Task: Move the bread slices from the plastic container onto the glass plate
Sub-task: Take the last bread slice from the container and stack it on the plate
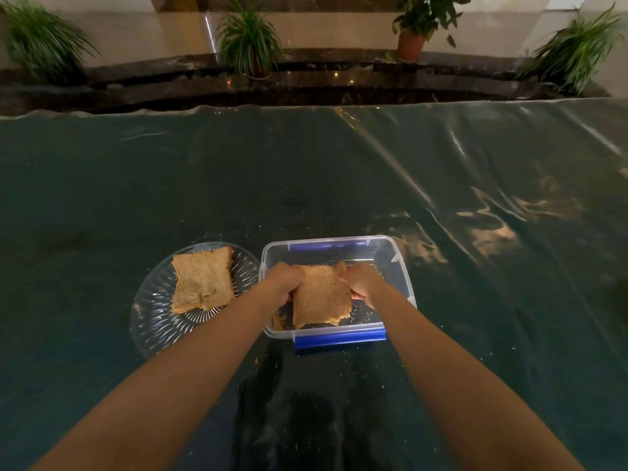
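Note:
A clear plastic container [401,266] with blue clips sits on the table in front of me. Over its inside, a brown bread slice [321,295] is held tilted between both hands. My left hand [283,278] grips its left edge, my right hand [362,280] its right edge. A bit of another slice [278,321] shows under it at the container's near left corner. To the left stands a ribbed glass plate [153,317], touching or almost touching the container, with bread [202,280] lying flat on its far half.
The table is covered by a dark green cloth under shiny clear plastic sheeting [441,185], wrinkled at the right. Crumbs are scattered around the container and plate. Beyond the far table edge stand potted plants [249,39] on a dark stone ledge.

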